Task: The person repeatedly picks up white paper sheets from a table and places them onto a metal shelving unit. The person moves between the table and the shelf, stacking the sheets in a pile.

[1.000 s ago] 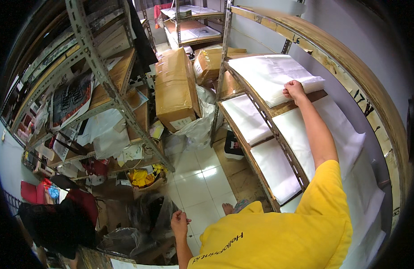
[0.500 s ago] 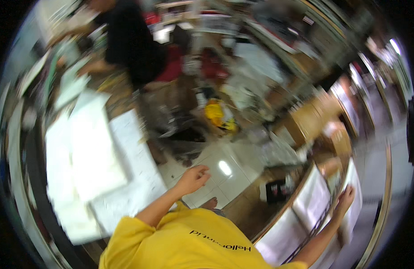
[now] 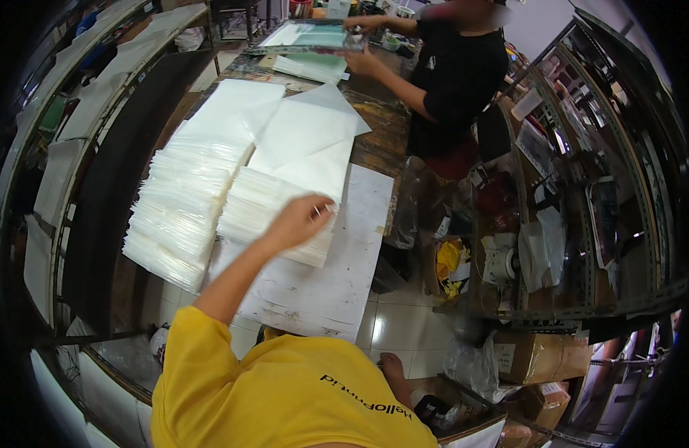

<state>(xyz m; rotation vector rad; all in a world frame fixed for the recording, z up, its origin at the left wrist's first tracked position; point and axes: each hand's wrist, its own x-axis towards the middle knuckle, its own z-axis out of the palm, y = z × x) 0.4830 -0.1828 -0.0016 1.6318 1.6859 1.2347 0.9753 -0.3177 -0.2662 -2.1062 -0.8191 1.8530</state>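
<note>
My left hand (image 3: pixel 306 218) is over the near right stack of clear plastic sleeves (image 3: pixel 273 207), close to its right edge. Its fingers are curled in toward the thumb; whatever they may pinch is too small to make out. A second, longer stack of clear sleeves (image 3: pixel 182 198) lies to the left, its layers fanned out. Beyond my hand, a loose translucent sheet (image 3: pixel 303 134) rests askew on white sheets. The stacks overlap a stained white board (image 3: pixel 303 291) on the worktable. My right hand is out of view.
Across the table a person in black (image 3: pixel 460 67) handles a flat dark-edged frame (image 3: pixel 307 41) above pale sheets (image 3: pixel 311 67). White-topped racks (image 3: pixel 98 97) line the left. Metal shelving (image 3: pixel 576 246) stands at right, with a cardboard box (image 3: pixel 542 357) below it.
My view has swung left to face the worktable. My left hand has gone from above the floor to the sleeve stack. My right hand, earlier by the white panels, has left the view.
</note>
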